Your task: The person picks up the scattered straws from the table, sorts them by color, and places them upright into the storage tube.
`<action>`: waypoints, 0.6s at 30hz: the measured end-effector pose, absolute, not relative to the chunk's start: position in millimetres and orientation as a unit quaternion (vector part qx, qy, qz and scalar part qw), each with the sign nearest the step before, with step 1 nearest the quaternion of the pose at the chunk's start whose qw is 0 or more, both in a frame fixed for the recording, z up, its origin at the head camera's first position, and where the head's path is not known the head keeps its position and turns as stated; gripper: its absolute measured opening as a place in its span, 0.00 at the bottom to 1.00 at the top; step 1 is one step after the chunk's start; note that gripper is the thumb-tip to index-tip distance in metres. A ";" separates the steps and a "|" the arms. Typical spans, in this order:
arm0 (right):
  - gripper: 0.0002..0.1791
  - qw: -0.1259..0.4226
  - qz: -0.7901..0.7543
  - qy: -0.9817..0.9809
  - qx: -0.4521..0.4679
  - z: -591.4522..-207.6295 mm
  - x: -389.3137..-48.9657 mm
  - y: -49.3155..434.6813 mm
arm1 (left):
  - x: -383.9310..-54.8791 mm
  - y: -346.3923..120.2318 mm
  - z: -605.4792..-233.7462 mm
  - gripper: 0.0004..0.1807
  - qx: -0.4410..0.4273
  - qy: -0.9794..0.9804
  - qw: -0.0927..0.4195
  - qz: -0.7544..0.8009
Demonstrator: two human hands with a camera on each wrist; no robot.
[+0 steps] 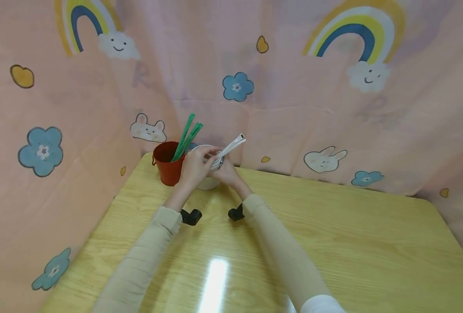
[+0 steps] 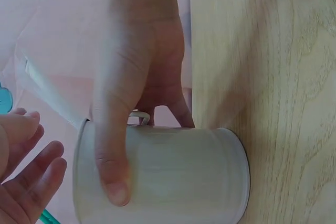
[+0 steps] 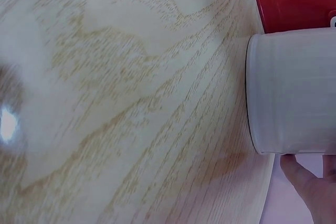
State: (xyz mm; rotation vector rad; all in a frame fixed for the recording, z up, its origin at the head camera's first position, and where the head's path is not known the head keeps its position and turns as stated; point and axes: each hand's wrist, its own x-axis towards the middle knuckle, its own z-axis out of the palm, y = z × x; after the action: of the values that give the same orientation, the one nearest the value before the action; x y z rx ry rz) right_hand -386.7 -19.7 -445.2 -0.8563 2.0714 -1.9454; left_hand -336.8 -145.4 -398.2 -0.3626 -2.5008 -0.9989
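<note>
A white metal bucket [image 1: 208, 183] stands upright on the table. My right hand [image 1: 229, 172] grips its right side, thumb laid along the near wall in the left wrist view, beside a small white handle [image 2: 140, 116]. Slim white wrapped sticks [image 1: 232, 145] lean out over the rim to the right. My left hand [image 1: 195, 167] is above the bucket's rim; its bent, spread fingers [image 2: 50, 171] hold nothing in the left wrist view. The bucket's inside is mostly hidden by my hands.
Just left of the white bucket is a red bucket [image 1: 168, 174] with several green sticks [image 1: 186, 138] poking up. A pink printed cloth [image 1: 278, 126] hangs behind the wooden table [image 1: 333, 243]. Black wrist mounts [image 1: 191, 217] hang beneath both wrists.
</note>
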 end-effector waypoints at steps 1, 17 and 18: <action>0.46 0.084 -0.655 0.694 -0.288 -445.9 -388.0 -20.0 | -336.7 -146.1 -397.7 0.14 -0.132 -0.899 0.211 -0.361; 0.45 0.066 -0.527 0.792 -0.301 -468.5 -394.3 -20.5 | -324.9 -155.4 -408.1 0.11 -0.176 -0.892 0.198 -0.367; 0.47 0.075 -0.506 0.807 -0.296 -468.3 -391.4 -16.0 | -323.3 -155.5 -409.6 0.11 -0.184 -0.893 0.196 -0.361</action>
State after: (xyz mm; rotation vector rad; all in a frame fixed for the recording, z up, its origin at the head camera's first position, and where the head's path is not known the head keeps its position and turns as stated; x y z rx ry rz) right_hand -391.4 -16.0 -468.3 -0.8875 2.4195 -1.5169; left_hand -323.3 -155.5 -409.6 -0.5151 -2.5021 -1.0122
